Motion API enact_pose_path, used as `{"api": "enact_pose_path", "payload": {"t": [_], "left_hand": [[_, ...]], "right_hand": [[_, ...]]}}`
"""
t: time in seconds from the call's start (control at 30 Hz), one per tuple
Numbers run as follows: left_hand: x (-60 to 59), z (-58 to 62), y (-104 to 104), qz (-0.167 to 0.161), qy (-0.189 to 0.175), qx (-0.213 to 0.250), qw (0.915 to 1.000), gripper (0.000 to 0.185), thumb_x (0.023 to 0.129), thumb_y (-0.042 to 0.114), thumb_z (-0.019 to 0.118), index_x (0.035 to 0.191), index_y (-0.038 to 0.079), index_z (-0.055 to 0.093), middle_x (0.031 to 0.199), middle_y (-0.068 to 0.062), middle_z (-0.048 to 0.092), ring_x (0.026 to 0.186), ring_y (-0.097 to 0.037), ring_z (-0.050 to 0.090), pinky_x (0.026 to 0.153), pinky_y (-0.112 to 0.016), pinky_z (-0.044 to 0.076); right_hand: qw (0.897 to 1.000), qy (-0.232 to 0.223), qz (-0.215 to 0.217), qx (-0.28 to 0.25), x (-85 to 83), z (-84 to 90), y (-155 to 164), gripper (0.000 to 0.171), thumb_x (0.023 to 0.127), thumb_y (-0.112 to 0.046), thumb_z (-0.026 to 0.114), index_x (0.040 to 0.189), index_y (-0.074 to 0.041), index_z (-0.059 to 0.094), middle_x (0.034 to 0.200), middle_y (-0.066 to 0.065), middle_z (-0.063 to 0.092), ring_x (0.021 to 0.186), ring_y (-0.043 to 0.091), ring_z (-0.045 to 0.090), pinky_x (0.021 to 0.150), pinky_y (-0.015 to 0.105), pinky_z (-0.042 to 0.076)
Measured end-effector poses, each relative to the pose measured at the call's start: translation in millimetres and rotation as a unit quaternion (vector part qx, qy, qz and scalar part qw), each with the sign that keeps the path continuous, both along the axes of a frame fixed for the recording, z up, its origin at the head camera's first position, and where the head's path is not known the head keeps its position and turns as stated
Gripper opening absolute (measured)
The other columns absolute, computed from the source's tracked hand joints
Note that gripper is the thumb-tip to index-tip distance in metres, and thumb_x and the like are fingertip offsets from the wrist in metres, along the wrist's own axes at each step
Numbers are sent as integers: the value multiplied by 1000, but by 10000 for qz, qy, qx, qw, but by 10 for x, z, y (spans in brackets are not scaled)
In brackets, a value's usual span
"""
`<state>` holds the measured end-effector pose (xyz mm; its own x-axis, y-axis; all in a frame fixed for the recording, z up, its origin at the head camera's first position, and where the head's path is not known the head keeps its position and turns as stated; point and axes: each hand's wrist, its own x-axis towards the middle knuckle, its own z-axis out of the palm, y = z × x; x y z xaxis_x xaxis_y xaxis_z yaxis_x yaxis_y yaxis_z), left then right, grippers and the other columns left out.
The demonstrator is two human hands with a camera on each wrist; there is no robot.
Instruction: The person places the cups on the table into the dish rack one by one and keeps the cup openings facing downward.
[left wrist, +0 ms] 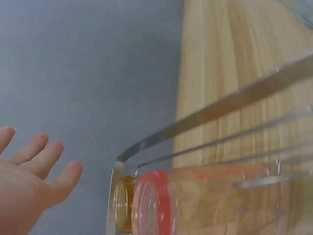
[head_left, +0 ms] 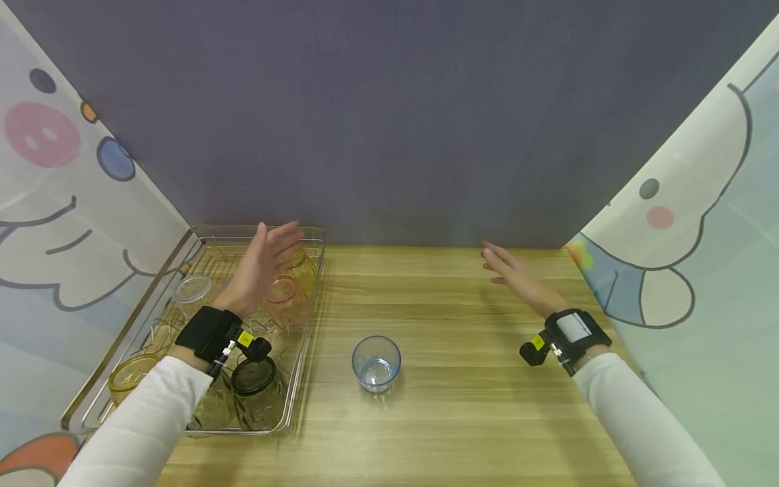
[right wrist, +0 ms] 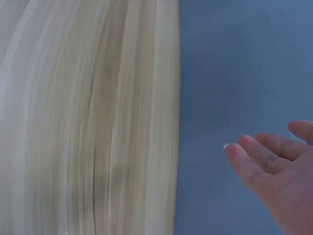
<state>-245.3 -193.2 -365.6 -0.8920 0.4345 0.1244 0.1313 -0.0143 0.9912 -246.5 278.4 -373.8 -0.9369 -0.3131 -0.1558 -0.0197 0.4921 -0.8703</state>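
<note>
A clear blue-tinted cup (head_left: 376, 363) stands upright on the wooden table (head_left: 462, 406), between my two arms. My left hand (head_left: 263, 265) hovers open over a metal wire rack (head_left: 122, 352), fingers straight, holding nothing. Under it lie a red-rimmed glass (head_left: 285, 297) and an amber glass (head_left: 302, 264). In the left wrist view the red-rimmed glass (left wrist: 195, 200) lies on its side behind the rack's rail, with my left hand (left wrist: 29, 176) spread beside it. My right hand (head_left: 514, 274) floats open above the table's far right, empty; its fingers (right wrist: 269, 156) show against the grey wall.
The rack also holds a clear cup (head_left: 193, 291), a yellow cup (head_left: 129, 376) and a dark-rimmed cup (head_left: 254, 380). A grey wall (head_left: 389, 122) stands behind the table. Cartoon-printed curtains hang at the left (head_left: 61, 223) and right (head_left: 700, 257).
</note>
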Motion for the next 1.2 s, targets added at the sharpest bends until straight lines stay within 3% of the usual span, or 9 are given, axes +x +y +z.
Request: {"api": "enact_pose_path", "payload": {"t": [0.33, 0.53, 0.73, 0.9, 1.2], "left_hand": [[-63, -35, 93, 91, 377, -1063, 9936, 67, 107, 48, 6, 159, 6, 11, 163, -23, 14, 152, -40, 10, 123, -57, 9], [-85, -86, 164, 188, 780, -2062, 9752, 61, 108, 48, 12, 159, 14, 16, 164, -18, 17, 153, -39, 12, 121, -62, 11], [-99, -115, 200, 306, 1041, -2615, 9591, 60, 108, 46, 17, 159, 14, 19, 165, -14, 19, 150, -40, 22, 116, -64, 21], [-95, -158, 231, 276, 1252, -2892, 9486, 59, 108, 46, 21, 158, 13, 21, 165, -15, 19, 150, -40, 21, 118, -62, 21], [-54, -217, 190, 150, 1323, -2889, 9480, 57, 109, 40, 23, 158, 10, 21, 164, -17, 20, 152, -40, 17, 122, -59, 16]], "right_hand": [[9953, 1, 553, 797, 45, -18, -336, 78, 100, -55, 46, 160, -19, 12, 165, 14, 17, 149, 39, 25, 117, 64, 25], [9881, -76, 1106, 1065, 106, -28, -658, 83, 96, -57, 53, 160, -25, 12, 166, 11, 17, 150, 38, 23, 117, 63, 26], [9775, 148, 1631, 1327, 216, -87, -945, 90, 90, -57, 63, 160, -25, 15, 166, 9, 18, 152, 33, 22, 120, 59, 22], [9585, 601, 2304, 1566, 345, -142, -1167, 92, 86, -53, 70, 159, -24, 21, 166, 6, 19, 153, 29, 19, 123, 55, 20], [9118, 1292, 3242, 2166, 614, -303, -1481, 90, 83, -59, 71, 156, -38, 23, 167, 12, 11, 153, 36, 17, 118, 64, 23]]}}
